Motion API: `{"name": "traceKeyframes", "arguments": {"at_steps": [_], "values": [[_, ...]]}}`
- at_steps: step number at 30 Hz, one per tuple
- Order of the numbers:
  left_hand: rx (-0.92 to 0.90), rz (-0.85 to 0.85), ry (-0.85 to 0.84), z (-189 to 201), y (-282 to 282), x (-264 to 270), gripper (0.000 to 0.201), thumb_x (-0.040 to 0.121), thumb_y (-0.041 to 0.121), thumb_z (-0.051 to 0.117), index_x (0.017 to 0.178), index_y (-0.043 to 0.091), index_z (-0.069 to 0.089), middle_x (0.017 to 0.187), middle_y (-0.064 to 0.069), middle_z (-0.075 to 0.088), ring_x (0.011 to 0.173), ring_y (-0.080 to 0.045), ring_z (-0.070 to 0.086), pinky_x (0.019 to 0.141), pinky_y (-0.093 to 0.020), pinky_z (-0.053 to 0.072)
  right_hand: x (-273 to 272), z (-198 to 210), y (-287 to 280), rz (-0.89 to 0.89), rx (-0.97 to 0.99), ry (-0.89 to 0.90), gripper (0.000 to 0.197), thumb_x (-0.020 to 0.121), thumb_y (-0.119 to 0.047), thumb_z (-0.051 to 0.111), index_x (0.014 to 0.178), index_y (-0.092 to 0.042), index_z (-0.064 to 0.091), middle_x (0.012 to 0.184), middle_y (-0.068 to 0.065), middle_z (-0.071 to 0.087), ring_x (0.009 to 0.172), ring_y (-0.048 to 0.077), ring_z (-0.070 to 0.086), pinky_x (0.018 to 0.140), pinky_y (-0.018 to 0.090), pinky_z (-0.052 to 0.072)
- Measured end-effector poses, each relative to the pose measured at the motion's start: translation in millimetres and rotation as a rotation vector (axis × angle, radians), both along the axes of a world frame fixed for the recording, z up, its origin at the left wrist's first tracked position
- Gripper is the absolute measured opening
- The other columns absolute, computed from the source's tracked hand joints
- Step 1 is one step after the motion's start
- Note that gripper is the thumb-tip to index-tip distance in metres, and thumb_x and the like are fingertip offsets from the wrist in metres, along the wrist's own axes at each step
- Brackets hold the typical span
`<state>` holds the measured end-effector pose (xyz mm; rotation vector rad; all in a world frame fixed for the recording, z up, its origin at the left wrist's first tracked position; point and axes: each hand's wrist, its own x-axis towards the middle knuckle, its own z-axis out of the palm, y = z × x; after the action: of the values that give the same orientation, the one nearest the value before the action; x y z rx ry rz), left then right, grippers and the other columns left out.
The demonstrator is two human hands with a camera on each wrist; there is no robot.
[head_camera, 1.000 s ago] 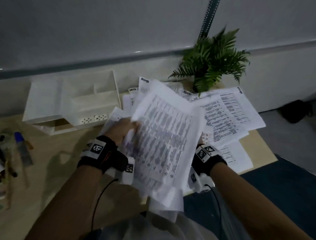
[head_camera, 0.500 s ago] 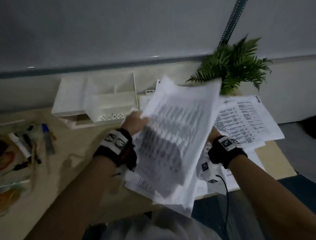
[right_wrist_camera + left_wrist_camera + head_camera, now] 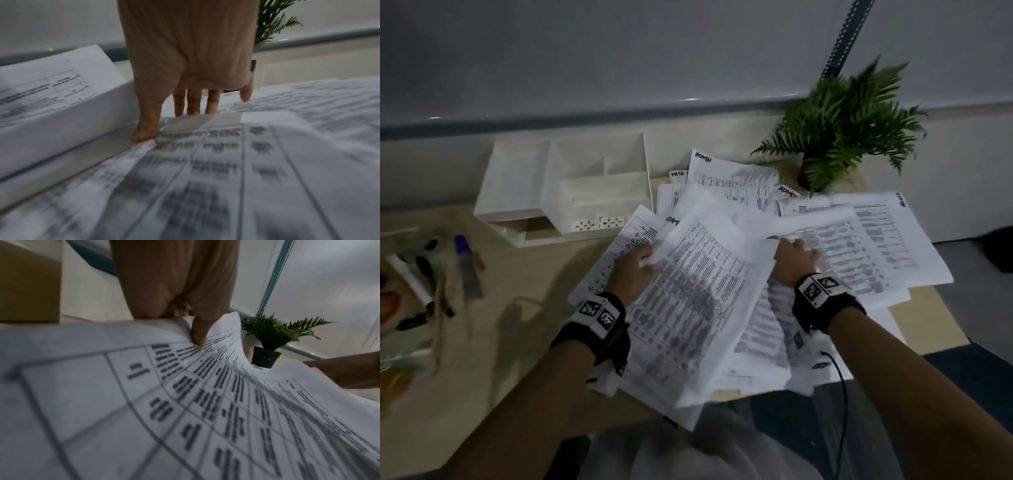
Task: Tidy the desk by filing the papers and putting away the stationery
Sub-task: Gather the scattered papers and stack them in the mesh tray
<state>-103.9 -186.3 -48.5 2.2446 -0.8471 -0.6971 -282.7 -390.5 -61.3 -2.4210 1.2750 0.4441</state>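
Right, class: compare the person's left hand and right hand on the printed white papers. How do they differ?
The left hand pinches a curled printed white sheet, thumb on top; the right hand has straighter fingers slipped under a sheet's edge. The left hand's sheet is lifted off the pile; the right hand stays low on it. Both wear black wristbands.

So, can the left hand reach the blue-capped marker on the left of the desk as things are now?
Probably not right away. The left hand grips a bundle of printed white paper sheets, so its fingers are occupied. The path to the blue-capped marker over the bare wooden desk looks open once the sheets are released.
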Motion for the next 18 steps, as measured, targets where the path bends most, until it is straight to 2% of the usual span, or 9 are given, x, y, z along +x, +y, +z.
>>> {"name": "traceKeyframes", "arguments": {"at_steps": [2,3,4,5,8,10,12,15,18], "values": [[-0.065,-0.001,-0.051,1.8,0.6,5.7,0.04,0.092,-0.003,0.05,0.131,0.002,0.049,0.13,-0.02,0.056,0.089,-0.019,0.06,0.062,-0.002,0.043,5.1,1.3,10.6,0.1,0.066,0.012,0.037,0.087,-0.021,0.051,0.123,-0.014,0.051,0.121,0.012,0.052,0.122,0.034,0.04,0.098,0.049,0.033],[-0.111,0.011,-0.07,3.3,-1.2,8.9,0.041,0.091,-0.004,0.05,0.131,0.003,0.046,0.13,-0.018,0.055,0.087,-0.019,0.057,0.058,0.001,0.042,6.3,-2.4,13.0,0.106,0.121,-0.049,0.021,0.085,-0.014,0.053,0.104,-0.008,0.059,0.104,0.015,0.057,0.113,0.034,0.049,0.09,0.043,0.039],[-0.146,0.046,-0.052,4.1,-3.4,13.2,0.045,0.09,-0.004,0.051,0.134,0.004,0.043,0.13,-0.014,0.054,0.094,-0.02,0.056,0.062,-0.001,0.042,5.6,-4.7,12.5,0.068,0.197,-0.142,0.006,0.082,-0.007,0.053,0.082,-0.004,0.058,0.085,0.014,0.058,0.099,0.031,0.058,0.079,0.035,0.043],[-0.188,0.107,-0.009,5.6,-5.2,18.2,0.047,0.09,-0.003,0.052,0.135,0.005,0.041,0.128,-0.01,0.053,0.102,-0.02,0.054,0.069,-0.009,0.045,1.9,-6.7,11.2,-0.017,0.239,-0.257,0.013,0.082,-0.001,0.052,0.069,-0.004,0.054,0.07,0.01,0.059,0.082,0.025,0.062,0.067,0.028,0.043],[-0.187,0.299,0.089,4.1,-7.7,34.9,0.024,0.092,0.006,0.053,0.116,0.001,0.056,0.099,-0.01,0.056,0.091,-0.019,0.052,0.065,-0.019,0.039,-20.6,-6.5,7.4,-0.376,0.389,-0.58,0.02,0.086,0.005,0.048,0.07,-0.007,0.054,0.06,0.004,0.062,0.053,0.018,0.056,0.044,0.017,0.042],[-0.186,0.358,0.181,-0.9,-6.9,40.5,0.013,0.094,0.01,0.051,0.097,0.003,0.061,0.09,-0.012,0.053,0.09,-0.019,0.049,0.072,-0.023,0.038,-30.0,-8.4,11.9,-0.269,0.33,-0.501,0.023,0.086,-0.013,0.06,0.063,-0.012,0.055,0.062,0.002,0.059,0.059,0.018,0.056,0.052,0.02,0.043],[-0.142,0.369,0.246,-4.5,-7.5,36.3,0.013,0.096,0.011,0.048,0.103,0.007,0.059,0.094,-0.011,0.053,0.096,-0.019,0.051,0.079,-0.023,0.038,-26.8,-10.7,32.6,-0.001,0.225,-0.248,0.026,0.081,-0.031,0.06,0.07,-0.008,0.059,0.072,0.005,0.053,0.07,0.019,0.057,0.063,0.025,0.046],[-0.158,0.385,0.294,-10.3,-12.6,29.2,0.032,0.096,0.011,0.049,0.124,-0.004,0.053,0.114,-0.016,0.059,0.112,-0.028,0.055,0.09,-0.028,0.04,-15.5,-18.6,67.0,0.133,0.226,-0.127,0.043,0.08,-0.025,0.061,0.114,0.0,0.052,0.113,0.015,0.05,0.11,0.032,0.051,0.09,0.044,0.048],[-0.205,0.41,0.308,-4.0,-14.1,30.7,0.014,0.095,0.01,0.049,0.101,0.003,0.059,0.096,-0.012,0.057,0.093,-0.018,0.053,0.084,-0.027,0.035,-12.7,-7.1,47.6,0.096,0.237,-0.241,0.033,0.08,-0.009,0.059,0.113,-0.002,0.057,0.113,0.018,0.063,0.107,0.031,0.059,0.086,0.033,0.048]]}}
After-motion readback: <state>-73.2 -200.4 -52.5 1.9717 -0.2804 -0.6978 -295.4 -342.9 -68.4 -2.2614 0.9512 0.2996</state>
